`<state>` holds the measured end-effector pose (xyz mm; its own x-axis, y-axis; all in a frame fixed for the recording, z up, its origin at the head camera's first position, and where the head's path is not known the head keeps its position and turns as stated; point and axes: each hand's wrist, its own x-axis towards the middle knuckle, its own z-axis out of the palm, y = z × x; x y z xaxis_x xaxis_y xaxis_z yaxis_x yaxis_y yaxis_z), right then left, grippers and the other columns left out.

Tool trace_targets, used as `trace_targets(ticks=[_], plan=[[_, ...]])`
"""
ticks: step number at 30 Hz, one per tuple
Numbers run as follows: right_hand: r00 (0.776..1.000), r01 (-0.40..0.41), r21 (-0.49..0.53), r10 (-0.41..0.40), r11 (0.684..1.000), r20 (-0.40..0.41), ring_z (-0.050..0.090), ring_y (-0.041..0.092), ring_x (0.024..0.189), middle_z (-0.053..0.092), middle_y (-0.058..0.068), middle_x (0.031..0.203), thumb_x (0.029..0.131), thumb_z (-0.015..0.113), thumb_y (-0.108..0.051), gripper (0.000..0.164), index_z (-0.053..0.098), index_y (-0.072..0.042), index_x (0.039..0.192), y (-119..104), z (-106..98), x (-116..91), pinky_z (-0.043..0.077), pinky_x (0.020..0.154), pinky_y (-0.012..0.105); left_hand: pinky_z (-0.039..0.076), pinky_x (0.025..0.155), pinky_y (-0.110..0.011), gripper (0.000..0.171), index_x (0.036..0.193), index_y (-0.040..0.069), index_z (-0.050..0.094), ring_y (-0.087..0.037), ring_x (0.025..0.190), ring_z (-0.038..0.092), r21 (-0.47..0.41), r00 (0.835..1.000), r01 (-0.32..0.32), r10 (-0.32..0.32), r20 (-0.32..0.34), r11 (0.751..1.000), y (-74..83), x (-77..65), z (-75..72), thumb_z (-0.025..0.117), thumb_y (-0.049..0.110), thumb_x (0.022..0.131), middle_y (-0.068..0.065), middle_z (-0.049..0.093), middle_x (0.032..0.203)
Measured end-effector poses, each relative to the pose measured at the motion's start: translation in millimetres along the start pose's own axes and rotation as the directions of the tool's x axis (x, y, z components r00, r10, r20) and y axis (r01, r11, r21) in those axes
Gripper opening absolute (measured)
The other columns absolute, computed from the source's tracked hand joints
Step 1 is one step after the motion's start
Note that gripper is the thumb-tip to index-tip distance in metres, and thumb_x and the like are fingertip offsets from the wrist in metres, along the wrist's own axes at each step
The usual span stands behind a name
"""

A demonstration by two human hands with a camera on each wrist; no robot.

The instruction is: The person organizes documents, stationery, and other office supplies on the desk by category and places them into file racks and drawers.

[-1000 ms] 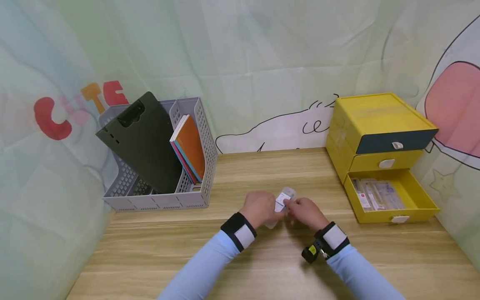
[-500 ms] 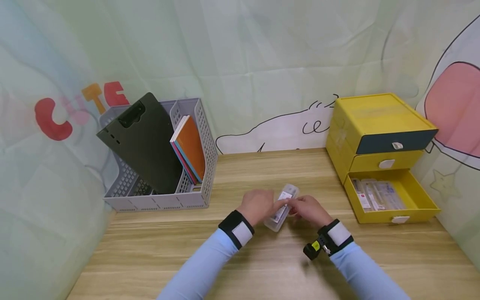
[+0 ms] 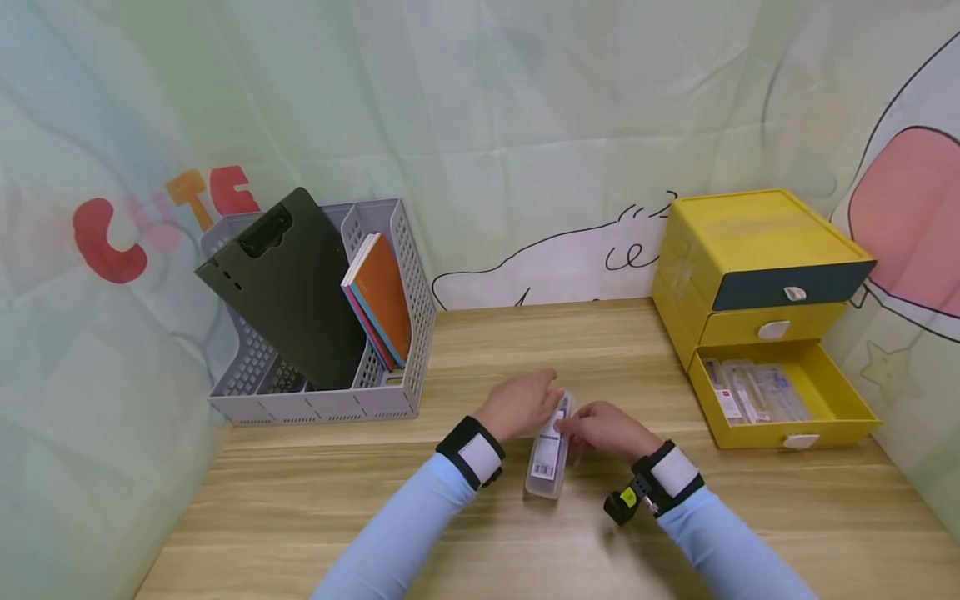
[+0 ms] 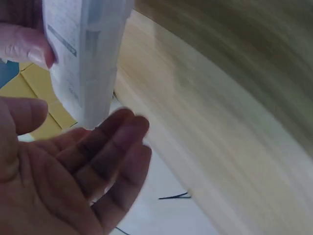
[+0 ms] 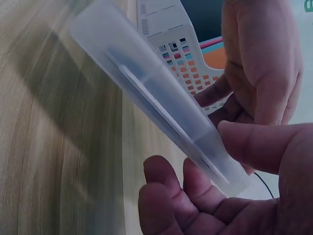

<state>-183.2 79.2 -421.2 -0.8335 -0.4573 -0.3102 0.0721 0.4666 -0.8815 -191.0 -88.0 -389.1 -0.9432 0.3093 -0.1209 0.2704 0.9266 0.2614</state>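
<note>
A translucent plastic box (image 3: pixel 546 467) with a white printed label hangs between the two hands above the wooden table. My right hand (image 3: pixel 609 429) pinches it near its far end, thumb on the label side. In the right wrist view a thin, pale strip shows inside the box (image 5: pixel 156 93); its kind is unclear. My left hand (image 3: pixel 519 403) is beside the far end, fingers loosely bent. The left wrist view shows the palm of my left hand (image 4: pixel 58 171) turned up below the box (image 4: pixel 98 73), fingertips close to its end; whether they touch, I cannot tell.
At right stands a yellow drawer unit (image 3: pixel 765 225); its bottom drawer (image 3: pixel 832 429) is pulled out and contains several clear boxes (image 3: pixel 757 392). A grey file rack (image 3: pixel 315 406) at left holds a dark clipboard (image 3: pixel 296 292) and notebooks (image 3: pixel 384 300).
The box has swung more upright in the head view, its near end coming toward me. My left hand has shifted from the label to the far end; my right hand keeps its pinch.
</note>
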Motion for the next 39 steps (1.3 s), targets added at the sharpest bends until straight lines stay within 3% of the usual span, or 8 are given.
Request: trace_targets(ticks=[2, 5, 11, 17, 22, 26, 30, 39], plan=[[1.000, 0.001, -0.005, 0.000, 1.000, 0.013, 0.059, 0.021, 0.077, 0.067, 0.006, 0.082, 0.097, 0.061, -0.023, 0.029, 0.071, 0.004, 0.094, -1.7, 0.5, -1.4, 0.049, 0.071, 0.036, 0.050, 0.094, -0.038, 0.039, 0.133, 0.005, 0.058, -0.021, 0.111, 0.063, -0.070, 0.999, -0.028, 0.029, 0.014, 0.997, -1.9, -0.1, 0.7, 0.043, 0.029, 0.107, -0.010, 0.066, 0.125], [1.000, 0.002, -0.010, -0.002, 1.000, 0.029, 0.060, 0.022, 0.078, 0.067, 0.006, 0.084, 0.098, 0.061, -0.023, 0.029, 0.071, 0.004, 0.095, -2.7, 0.1, -2.3, 0.051, 0.074, 0.038, 0.049, 0.094, -0.037, 0.035, 0.127, 0.005, 0.063, -0.021, 0.107, 0.063, -0.158, 0.998, -0.041, 0.047, 0.033, 0.987, -5.5, 0.3, 1.0, 0.042, 0.025, 0.107, -0.009, 0.067, 0.119], [0.999, -0.012, 0.001, 0.012, 1.000, 0.033, 0.060, 0.023, 0.080, 0.066, 0.007, 0.086, 0.099, 0.059, -0.025, 0.029, 0.070, 0.002, 0.097, -1.7, -1.7, -2.1, 0.050, 0.075, 0.039, 0.051, 0.082, -0.033, 0.030, 0.123, 0.004, 0.064, -0.017, 0.093, 0.060, -0.312, 0.999, -0.008, 0.023, 0.045, 0.950, -11.5, 0.0, -1.4, 0.047, 0.021, 0.106, -0.009, 0.068, 0.112], [0.999, -0.032, 0.016, 0.032, 0.999, 0.009, 0.060, 0.025, 0.080, 0.066, 0.009, 0.086, 0.099, 0.058, -0.025, 0.028, 0.067, 0.002, 0.099, -0.2, -2.6, -1.0, 0.048, 0.075, 0.039, 0.049, 0.072, -0.029, 0.031, 0.122, 0.005, 0.064, -0.016, 0.084, 0.058, -0.387, 0.999, 0.018, 0.003, 0.054, 0.922, -16.2, 0.7, -1.4, 0.048, 0.025, 0.106, -0.005, 0.066, 0.103], [0.999, -0.047, 0.022, 0.047, 0.999, -0.023, 0.060, 0.025, 0.083, 0.066, 0.008, 0.089, 0.100, 0.058, -0.031, 0.035, 0.066, 0.002, 0.108, -0.2, -3.2, -0.3, 0.047, 0.076, 0.038, 0.047, 0.063, -0.029, 0.028, 0.118, 0.007, 0.062, -0.016, 0.075, 0.056, -0.498, 0.998, 0.049, -0.021, 0.063, 0.866, -19.0, -1.7, -3.6, 0.048, 0.028, 0.106, -0.005, 0.062, 0.091], [0.992, -0.039, -0.140, 0.022, 0.989, -0.121, 0.061, 0.024, 0.086, 0.066, 0.011, 0.099, 0.094, 0.061, -0.052, 0.061, 0.061, 0.003, 0.121, -2.1, 0.6, -0.7, 0.050, 0.073, 0.038, 0.044, 0.056, -0.028, 0.028, 0.114, 0.005, 0.060, -0.015, 0.067, 0.053, -0.553, 0.999, 0.046, -0.046, 0.014, 0.832, -19.5, -2.6, -5.8, 0.048, 0.028, 0.106, -0.004, 0.058, 0.082], [0.976, -0.070, -0.308, 0.001, 0.949, -0.219, 0.062, 0.021, 0.080, 0.066, 0.011, 0.097, 0.082, 0.069, -0.064, 0.080, 0.057, 0.001, 0.128, -3.9, 7.8, -0.5, 0.050, 0.063, 0.035, 0.042, 0.055, -0.028, 0.031, 0.118, 0.003, 0.058, -0.016, 0.066, 0.051, -0.575, 0.994, 0.065, -0.102, -0.033, 0.816, -19.0, -2.1, -7.2, 0.048, 0.030, 0.105, -0.005, 0.057, 0.081], [0.950, -0.028, -0.410, -0.104, 0.912, -0.295, 0.059, 0.017, 0.066, 0.065, 0.006, 0.084, 0.080, 0.081, -0.042, 0.051, 0.062, -0.003, 0.107, -2.9, 16.8, -2.2, 0.044, 0.052, 0.031, 0.043, 0.058, -0.028, 0.030, 0.115, 0.003, 0.057, -0.017, 0.071, 0.054, -0.607, 0.987, 0.080, -0.149, -0.065, 0.791, -18.7, -0.7, -6.8, 0.049, 0.029, 0.104, -0.007, 0.061, 0.089]])
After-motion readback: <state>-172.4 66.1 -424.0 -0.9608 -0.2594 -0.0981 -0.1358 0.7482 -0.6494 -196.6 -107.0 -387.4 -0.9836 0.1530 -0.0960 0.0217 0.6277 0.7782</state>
